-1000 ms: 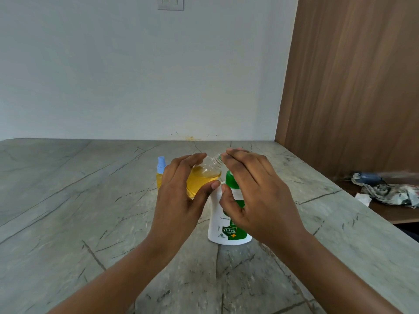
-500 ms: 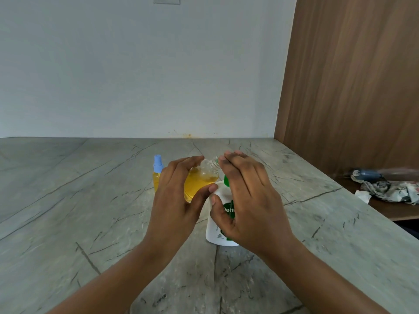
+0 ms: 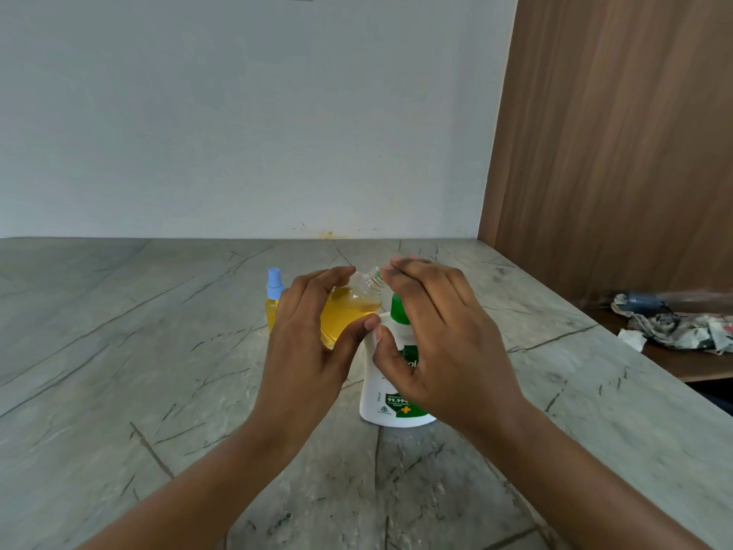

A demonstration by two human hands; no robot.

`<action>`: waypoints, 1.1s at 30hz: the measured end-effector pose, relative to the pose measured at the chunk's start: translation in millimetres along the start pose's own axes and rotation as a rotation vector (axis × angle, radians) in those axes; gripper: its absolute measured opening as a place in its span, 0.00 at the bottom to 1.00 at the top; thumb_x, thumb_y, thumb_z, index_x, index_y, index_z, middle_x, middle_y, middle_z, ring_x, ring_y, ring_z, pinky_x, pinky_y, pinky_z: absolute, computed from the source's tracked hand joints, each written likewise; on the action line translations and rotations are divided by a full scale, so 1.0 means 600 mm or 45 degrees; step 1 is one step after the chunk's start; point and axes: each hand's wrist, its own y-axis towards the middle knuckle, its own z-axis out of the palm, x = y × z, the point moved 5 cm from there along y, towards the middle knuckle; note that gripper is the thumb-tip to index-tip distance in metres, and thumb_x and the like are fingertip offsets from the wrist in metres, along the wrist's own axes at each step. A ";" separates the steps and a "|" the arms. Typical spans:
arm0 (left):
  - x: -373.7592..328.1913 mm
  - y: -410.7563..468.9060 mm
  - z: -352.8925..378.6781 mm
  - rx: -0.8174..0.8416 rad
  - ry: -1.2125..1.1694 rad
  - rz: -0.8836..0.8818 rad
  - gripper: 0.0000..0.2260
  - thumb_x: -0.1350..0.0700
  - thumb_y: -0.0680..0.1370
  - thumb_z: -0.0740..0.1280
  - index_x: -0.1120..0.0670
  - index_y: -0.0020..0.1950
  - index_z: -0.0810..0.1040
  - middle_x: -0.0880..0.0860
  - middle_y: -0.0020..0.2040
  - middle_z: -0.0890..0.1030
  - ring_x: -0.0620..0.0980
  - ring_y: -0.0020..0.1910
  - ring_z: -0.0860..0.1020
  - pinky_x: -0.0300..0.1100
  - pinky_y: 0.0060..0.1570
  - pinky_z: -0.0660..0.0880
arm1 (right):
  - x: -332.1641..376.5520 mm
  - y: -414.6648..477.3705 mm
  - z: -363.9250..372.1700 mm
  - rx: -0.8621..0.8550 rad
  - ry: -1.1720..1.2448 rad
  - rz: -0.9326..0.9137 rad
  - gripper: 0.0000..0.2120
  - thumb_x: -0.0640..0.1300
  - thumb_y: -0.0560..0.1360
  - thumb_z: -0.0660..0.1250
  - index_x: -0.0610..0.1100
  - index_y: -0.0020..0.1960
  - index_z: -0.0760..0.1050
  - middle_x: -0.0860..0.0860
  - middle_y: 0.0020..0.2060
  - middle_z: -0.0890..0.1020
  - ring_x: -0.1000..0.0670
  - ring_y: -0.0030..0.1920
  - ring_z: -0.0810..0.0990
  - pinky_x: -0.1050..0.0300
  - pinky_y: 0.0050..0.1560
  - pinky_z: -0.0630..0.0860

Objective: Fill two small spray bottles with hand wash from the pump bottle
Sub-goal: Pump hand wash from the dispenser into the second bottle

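Centrally, left hand [image 3: 305, 351] round clear amber-filled spray bottle [image 3: 349, 311], right hand [image 3: 444, 343] slack-fingered over white pump bottle [image 3: 380, 394].

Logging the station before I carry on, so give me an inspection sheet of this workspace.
Surface: grey veined stone counter, yellow stain at the wall edge.
Job's things: tilted clear uncapped small bottle of yellow liquid; upright blue-capped spray bottle behind; white pump bottle with green collar.
Clutter: crumpled cloth on lower brown shelf.
Hands: left hand grips the clear bottle; right hand lies over the pump bottle's top, fingers straight.
Cables: nothing seen.
Surroundings: white wall, brown wood panel.
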 end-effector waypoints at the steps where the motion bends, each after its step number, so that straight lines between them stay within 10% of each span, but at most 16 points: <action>1: -0.002 0.003 -0.001 -0.003 0.001 0.004 0.20 0.41 0.74 0.63 0.45 0.63 0.69 0.41 0.55 0.71 0.38 0.53 0.71 0.28 0.47 0.67 | -0.001 0.003 -0.002 -0.007 0.000 -0.003 0.20 0.47 0.72 0.64 0.36 0.59 0.76 0.43 0.54 0.79 0.49 0.57 0.72 0.64 0.54 0.69; 12: -0.011 0.012 -0.010 -0.027 -0.027 0.001 0.18 0.44 0.72 0.67 0.43 0.60 0.69 0.41 0.53 0.72 0.35 0.51 0.71 0.29 0.47 0.68 | -0.001 0.014 -0.012 0.004 -0.023 -0.041 0.19 0.49 0.74 0.59 0.38 0.57 0.77 0.44 0.52 0.80 0.50 0.53 0.74 0.62 0.43 0.75; 33: 0.001 -0.004 0.000 -0.006 0.002 0.016 0.20 0.42 0.73 0.64 0.48 0.62 0.72 0.40 0.53 0.72 0.38 0.52 0.72 0.24 0.48 0.66 | 0.000 -0.008 0.000 -0.080 -0.034 -0.047 0.18 0.45 0.72 0.62 0.36 0.56 0.79 0.44 0.51 0.81 0.49 0.55 0.75 0.63 0.53 0.71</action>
